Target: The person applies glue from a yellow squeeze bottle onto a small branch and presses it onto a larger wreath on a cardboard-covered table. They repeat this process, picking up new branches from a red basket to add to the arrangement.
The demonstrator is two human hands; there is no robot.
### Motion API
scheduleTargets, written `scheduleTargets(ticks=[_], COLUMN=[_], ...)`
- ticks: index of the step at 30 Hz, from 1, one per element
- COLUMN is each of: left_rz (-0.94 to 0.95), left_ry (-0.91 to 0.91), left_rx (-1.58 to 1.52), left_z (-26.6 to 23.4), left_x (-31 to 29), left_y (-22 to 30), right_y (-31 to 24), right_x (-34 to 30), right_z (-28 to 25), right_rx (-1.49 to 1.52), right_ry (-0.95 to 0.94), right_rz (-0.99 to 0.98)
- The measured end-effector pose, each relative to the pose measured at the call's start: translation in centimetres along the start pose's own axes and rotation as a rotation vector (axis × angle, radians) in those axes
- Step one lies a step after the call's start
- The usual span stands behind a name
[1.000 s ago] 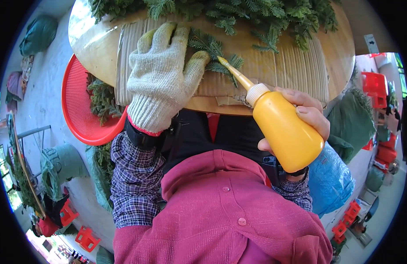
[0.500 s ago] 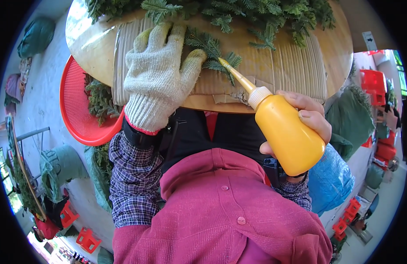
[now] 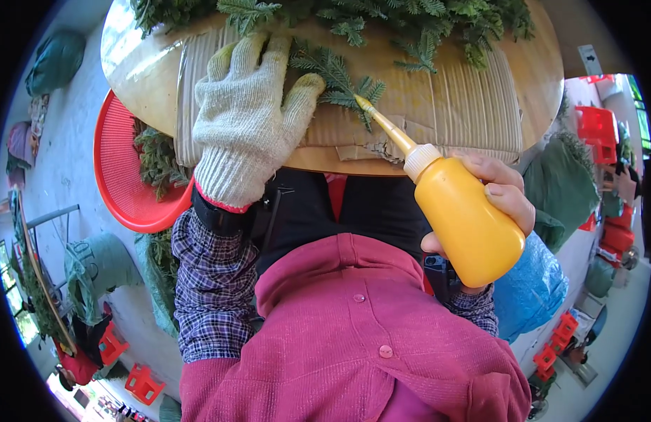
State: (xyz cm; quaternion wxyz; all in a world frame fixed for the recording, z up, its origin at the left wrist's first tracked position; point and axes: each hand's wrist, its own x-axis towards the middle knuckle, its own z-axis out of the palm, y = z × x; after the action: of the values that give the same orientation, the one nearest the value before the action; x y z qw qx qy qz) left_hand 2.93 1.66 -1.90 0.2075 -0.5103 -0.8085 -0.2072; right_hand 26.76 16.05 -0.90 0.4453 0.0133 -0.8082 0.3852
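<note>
Bottle (image 3: 470, 221): smooth glossy plastic. Glove (image 3: 241, 126): rough matt knit cloth. Tabletop (image 3: 144, 74): glossy wood.

My L hand (image 3: 244, 116): off-wht knit glove (image 3: 234, 137), yel-grn stains toward the fingertips, red cuff edge. Bottle (image 3: 470, 221) in my R hand (image 3: 510, 198): solid yel-orange; collar (image 3: 422, 160) whitish, nozzle (image 3: 390, 132) amber w/ yellowish tip. My L sleeve (image 3: 213, 295): dk purple + wht plaid. My top (image 3: 318, 337): magenta-pink, buttons (image 3: 386, 351) lighter pink. My pants (image 3: 297, 218): blk. Sprig (image 3: 332, 69): dk grn; branch pile (image 3: 438, 17) same grn. Cardboard (image 3: 473, 112): tan, ribbed stripes. Tabletop (image 3: 542, 84): lt wood brown. Basket (image 3: 118, 165): bright red mesh. Plastic bag (image 3: 529, 288): blue. Sack (image 3: 568, 186) nr it: dk grn.
</note>
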Motion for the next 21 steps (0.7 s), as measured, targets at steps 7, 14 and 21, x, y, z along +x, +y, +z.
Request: scheduleTargets(ticks=[7, 14, 21], left_rz=[0.032, 0.025, 0.092], left_ry=[-0.001, -0.118, -0.148], left_rx=[0.012, 0.105, 0.154], left_z=[-0.1, -1.2, -1.2], left_x=[0.3, 0.3, 0.4], left_y=[-0.1, 0.8, 0.6], right_y=[-0.3, -0.4, -0.6], right_x=[-0.1, -1.0, -1.2], right_z=[-0.8, -0.5, -0.7], right_rx=[-0.014, 0.027, 0.049], right_ry=[-0.034, 0.039, 0.053], right_rz=[-0.008, 0.005, 0.018])
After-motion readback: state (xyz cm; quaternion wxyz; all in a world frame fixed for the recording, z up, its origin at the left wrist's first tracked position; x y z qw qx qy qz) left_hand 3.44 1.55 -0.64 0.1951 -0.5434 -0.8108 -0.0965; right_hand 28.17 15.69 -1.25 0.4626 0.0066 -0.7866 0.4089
